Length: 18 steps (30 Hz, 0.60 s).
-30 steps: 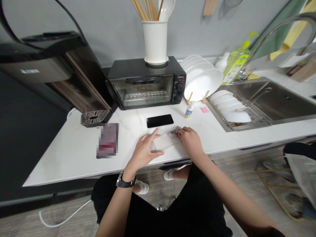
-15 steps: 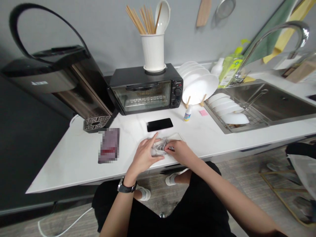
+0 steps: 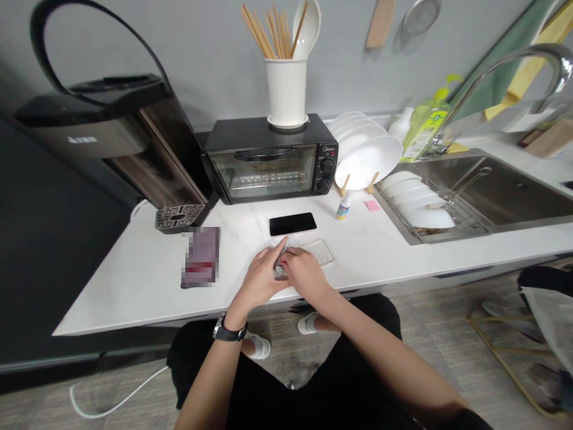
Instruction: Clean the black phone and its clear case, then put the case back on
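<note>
A bunched, crumpled grey-white material [image 3: 280, 269] lies on the counter between my hands; whether it is cloth, tissue or thin plastic I cannot tell. My left hand [image 3: 263, 272] curves round its left side, thumb and forefinger on either side of it. With bent fingers, my right hand [image 3: 305, 272] grips it from the right and hides much of it. A clear phone case [image 3: 323, 252] lies flat just beyond my right hand, partly covered by it. Behind my hands rests a black-screened phone [image 3: 293, 224].
A small white bottle [image 3: 343, 206] and pink sticky notes [image 3: 372, 205] stand behind to the right. A blurred purple packet [image 3: 203, 257] lies left. Along the wall are a drinks machine [image 3: 179, 218], toaster oven [image 3: 268, 173], plates [image 3: 367, 161] and a sink [image 3: 505, 185].
My right hand has shifted left, closer to my left hand, over the crumpled material. The material looks more bunched, and more of the clear case shows. The view has moved slightly.
</note>
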Each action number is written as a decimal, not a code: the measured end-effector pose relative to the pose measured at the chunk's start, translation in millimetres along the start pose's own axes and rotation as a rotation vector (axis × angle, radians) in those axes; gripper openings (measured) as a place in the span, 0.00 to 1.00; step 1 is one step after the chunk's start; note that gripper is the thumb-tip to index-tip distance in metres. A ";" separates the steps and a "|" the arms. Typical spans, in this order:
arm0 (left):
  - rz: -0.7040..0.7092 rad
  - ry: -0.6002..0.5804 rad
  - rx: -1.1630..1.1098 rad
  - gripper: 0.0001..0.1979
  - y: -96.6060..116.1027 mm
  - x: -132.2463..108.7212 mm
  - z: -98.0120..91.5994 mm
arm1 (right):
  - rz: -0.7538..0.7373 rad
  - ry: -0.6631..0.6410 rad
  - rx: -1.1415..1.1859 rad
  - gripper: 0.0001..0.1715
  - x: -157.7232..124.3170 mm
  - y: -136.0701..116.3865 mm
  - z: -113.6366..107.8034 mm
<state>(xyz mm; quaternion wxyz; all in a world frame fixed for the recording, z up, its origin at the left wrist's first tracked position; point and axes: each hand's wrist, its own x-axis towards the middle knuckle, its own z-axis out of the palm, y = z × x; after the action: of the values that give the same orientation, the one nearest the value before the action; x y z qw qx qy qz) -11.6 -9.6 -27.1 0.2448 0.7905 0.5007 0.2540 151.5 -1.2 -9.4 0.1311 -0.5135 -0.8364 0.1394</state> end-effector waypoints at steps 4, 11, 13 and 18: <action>0.027 -0.002 -0.002 0.55 0.3 -2.6 -1.2 | 0.002 -0.069 0.072 0.11 -16.4 13.4 -11.9; 0.076 -0.020 0.020 0.55 1.2 -0.6 -1.2 | 0.245 0.056 -0.251 0.15 -40.1 73.4 -38.9; 0.078 -0.025 0.021 0.54 0.4 0.6 -0.9 | 0.249 0.096 -0.298 0.15 -31.4 71.0 -32.9; 0.053 -0.026 0.000 0.53 -1.9 0.8 -0.3 | 0.113 0.112 -0.066 0.14 -8.3 25.7 -3.6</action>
<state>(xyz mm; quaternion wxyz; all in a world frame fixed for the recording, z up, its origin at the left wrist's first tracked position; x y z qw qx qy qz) -12.8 -8.1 -28.0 0.2445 0.8067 0.4763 0.2500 177.6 2.9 -16.1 0.1527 -0.5711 -0.8015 0.0902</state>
